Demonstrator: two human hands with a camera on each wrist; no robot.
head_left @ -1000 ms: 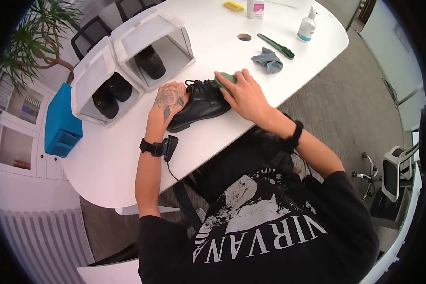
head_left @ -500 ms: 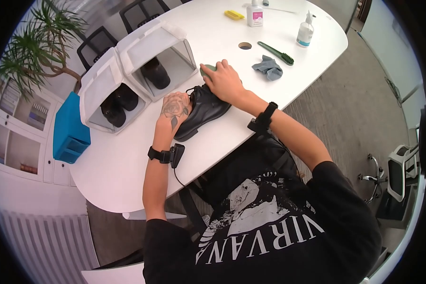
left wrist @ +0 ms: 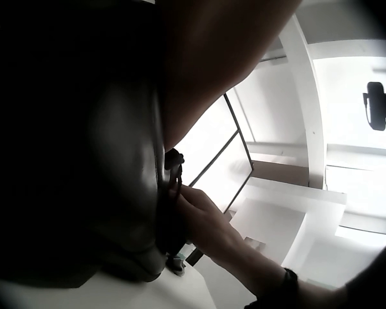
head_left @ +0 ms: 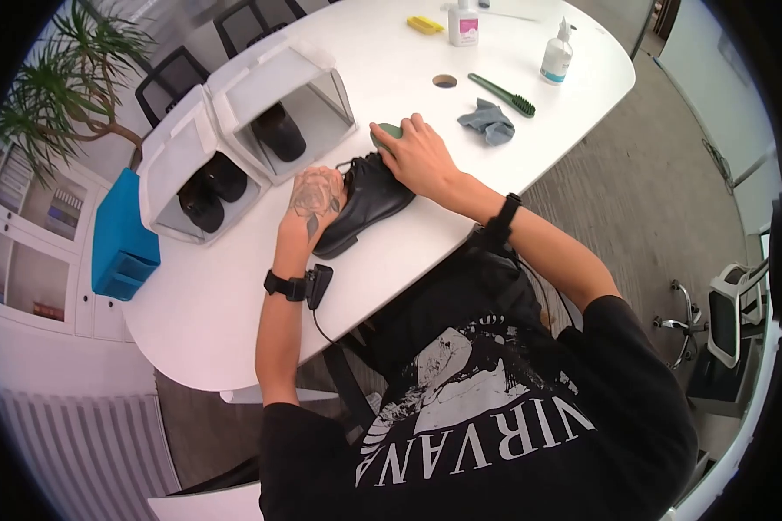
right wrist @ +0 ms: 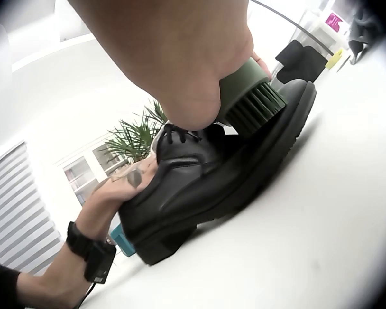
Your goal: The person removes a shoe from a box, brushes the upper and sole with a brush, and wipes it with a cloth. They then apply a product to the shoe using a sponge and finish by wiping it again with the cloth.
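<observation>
A black lace-up leather shoe (head_left: 375, 201) is at the table's near edge, its heel toward the left and its toe under my right arm. My left hand (head_left: 315, 193), tattooed on the back, holds it by the ankle opening; the fingertips are hidden there. My right hand (head_left: 421, 163) grips a green-backed brush (head_left: 387, 135) from above. In the right wrist view, the dark bristles of this brush (right wrist: 248, 96) meet the upper near the toe of the shoe (right wrist: 186, 193). The left wrist view is dark, mostly filled by shoe leather.
Two clear-fronted shoe boxes (head_left: 278, 78) with dark shoes stand at the back left, beside a blue organizer (head_left: 123, 230). Toward the right lie a grey cloth (head_left: 488, 123) and a green long-handled brush (head_left: 504, 95). Farther off are a spray bottle (head_left: 556, 56), a white bottle (head_left: 463, 24) and a yellow brush (head_left: 425, 25).
My right hand has carried the brush leftward and away from me, to the shoe's far side. The left hand keeps its hold, and the shoe has turned slightly.
</observation>
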